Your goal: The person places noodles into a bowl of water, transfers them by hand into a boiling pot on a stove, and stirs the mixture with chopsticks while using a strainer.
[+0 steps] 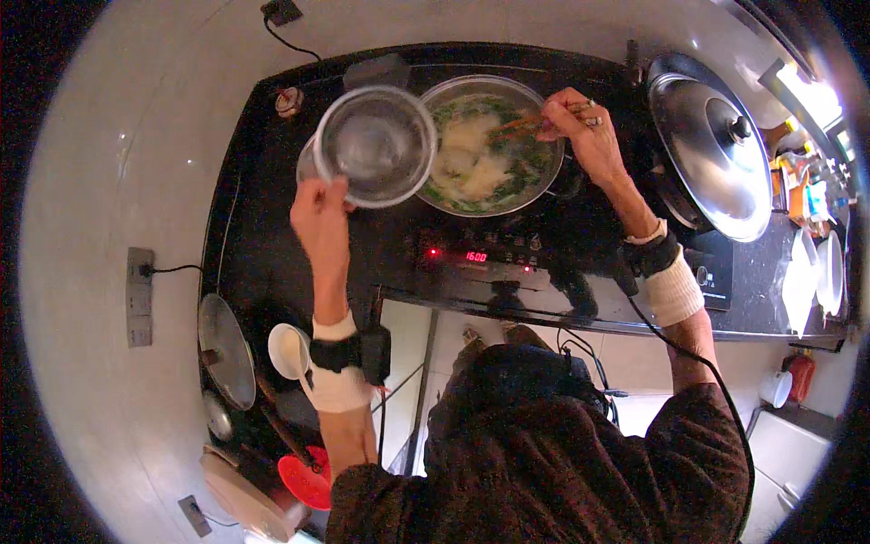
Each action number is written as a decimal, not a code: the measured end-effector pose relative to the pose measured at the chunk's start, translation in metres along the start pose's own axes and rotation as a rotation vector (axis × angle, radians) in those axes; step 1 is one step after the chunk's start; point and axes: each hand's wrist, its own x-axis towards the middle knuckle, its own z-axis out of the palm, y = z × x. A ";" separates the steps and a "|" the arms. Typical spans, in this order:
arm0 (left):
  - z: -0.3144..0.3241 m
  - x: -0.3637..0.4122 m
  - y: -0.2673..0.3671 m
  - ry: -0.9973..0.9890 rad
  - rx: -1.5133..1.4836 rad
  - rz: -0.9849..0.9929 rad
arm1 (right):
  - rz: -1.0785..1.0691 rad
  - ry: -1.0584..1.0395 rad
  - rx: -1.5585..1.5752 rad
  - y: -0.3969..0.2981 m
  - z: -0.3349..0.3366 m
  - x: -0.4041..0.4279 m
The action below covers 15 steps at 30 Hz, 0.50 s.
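My left hand [325, 211] grips the near rim of a round, see-through bowl [376, 146], tilted beside the pot and overlapping its left edge. Part of another pale rim shows behind the bowl, too hidden to name. Over the right side of the metal pot [486, 213], my right hand [581, 126] pinches wooden chopsticks [513, 125], whose tips reach into the food. Pale, noodle-like food [469, 153] lies in the pot, with leafy greens [533, 160] around it. Beneath the pot is a black induction cooker [476, 272] with a lit red display.
A domed steel lid [707, 153] covers a wok at the right. To the left are a glass lid [228, 353], a white cup [288, 350] and a red bowl [299, 479]. Bottles and packets [809, 183] crowd the far right. A cable [686, 350] runs along my right arm.
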 end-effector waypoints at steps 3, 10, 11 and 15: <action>-0.029 -0.036 -0.035 0.205 -0.333 -0.343 | 0.066 -0.029 0.015 0.009 0.002 0.004; -0.079 -0.121 -0.117 0.475 -0.480 -0.719 | -0.094 -0.161 -0.281 0.053 0.036 0.022; -0.085 -0.134 -0.126 0.536 -0.503 -0.770 | -0.139 -0.118 -0.381 0.040 0.041 0.025; -0.089 -0.159 -0.151 0.617 -0.599 -0.835 | -0.063 -0.127 -0.595 0.006 0.034 0.045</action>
